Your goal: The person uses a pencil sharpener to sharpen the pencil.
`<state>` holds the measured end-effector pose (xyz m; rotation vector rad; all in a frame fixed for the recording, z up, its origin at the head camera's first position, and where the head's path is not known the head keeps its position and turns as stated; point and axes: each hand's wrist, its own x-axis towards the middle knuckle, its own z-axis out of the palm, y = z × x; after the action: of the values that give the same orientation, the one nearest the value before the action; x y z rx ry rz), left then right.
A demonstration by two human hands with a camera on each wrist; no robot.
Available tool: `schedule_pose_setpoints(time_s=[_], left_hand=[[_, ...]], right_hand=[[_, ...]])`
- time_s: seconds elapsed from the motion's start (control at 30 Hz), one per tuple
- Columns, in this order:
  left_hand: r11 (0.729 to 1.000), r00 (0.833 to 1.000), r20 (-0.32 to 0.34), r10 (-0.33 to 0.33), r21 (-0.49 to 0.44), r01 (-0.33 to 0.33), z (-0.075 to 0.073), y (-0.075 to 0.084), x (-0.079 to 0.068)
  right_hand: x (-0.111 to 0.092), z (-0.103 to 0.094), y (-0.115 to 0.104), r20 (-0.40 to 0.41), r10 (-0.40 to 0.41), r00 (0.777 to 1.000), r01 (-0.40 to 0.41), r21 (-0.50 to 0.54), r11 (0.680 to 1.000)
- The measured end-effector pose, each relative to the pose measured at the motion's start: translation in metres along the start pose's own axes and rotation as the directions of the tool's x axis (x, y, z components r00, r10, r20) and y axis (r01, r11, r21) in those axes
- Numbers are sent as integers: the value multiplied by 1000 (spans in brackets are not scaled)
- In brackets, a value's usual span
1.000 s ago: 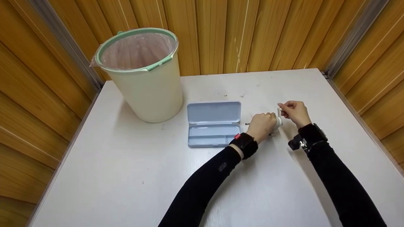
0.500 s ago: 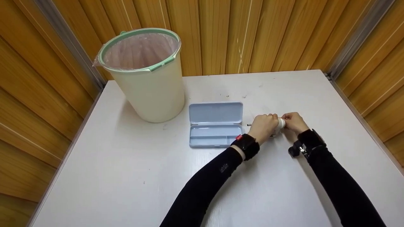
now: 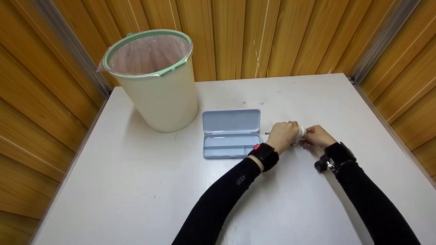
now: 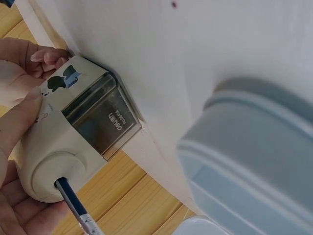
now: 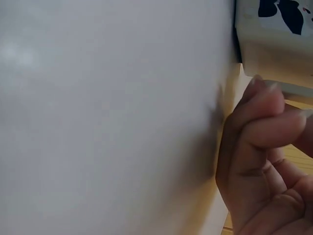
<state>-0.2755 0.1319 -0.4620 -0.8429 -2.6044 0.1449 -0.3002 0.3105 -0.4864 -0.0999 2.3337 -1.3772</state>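
A cream crank pencil sharpener (image 4: 49, 122) with dark printed patches and a smoky clear shavings drawer (image 4: 105, 122) is gripped by my left hand (image 3: 283, 135). A dark pencil (image 4: 73, 200) sticks out of its front hole, and the pencil's end (image 3: 267, 133) shows left of that hand in the head view. Behind the sharpener, my right hand (image 3: 318, 136) has its fingers curled at the crank handle. In the right wrist view the pale crank arm (image 5: 288, 88) runs by the fingertips; the knob itself is hidden by the fingers.
Left of my left hand lies an open light-blue pencil case (image 3: 231, 122), its divided tray nearest me. A cream bin (image 3: 167, 102) with a green rim and clear liner stands at the back left. Wooden panels (image 3: 228, 41) border the white table (image 3: 136, 190).
My right hand has come down from above the sharpener to a lower place behind it, moving with the crank. My left hand keeps its grip on the sharpener, nearly still.
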Motion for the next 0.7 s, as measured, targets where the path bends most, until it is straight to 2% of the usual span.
schedule_pose_setpoints(time_s=[0.17, 0.37, 0.7], left_hand=[[1000, 1000, 5, 2, 6, -2, 0, 0, 0], [1000, 1000, 5, 0, 31, 0, 0, 2, 1], [1000, 1000, 8, 3, 11, -3, 0, 0, 1]], right_hand=[[-6, 0, 1, 13, -3, 1000, 3, -27, 1000], [-14, 1, 2, 22, -12, 1000, 12, -9, 1000], [-31, -3, -1, 36, -20, 999, 20, -5, 1000]])
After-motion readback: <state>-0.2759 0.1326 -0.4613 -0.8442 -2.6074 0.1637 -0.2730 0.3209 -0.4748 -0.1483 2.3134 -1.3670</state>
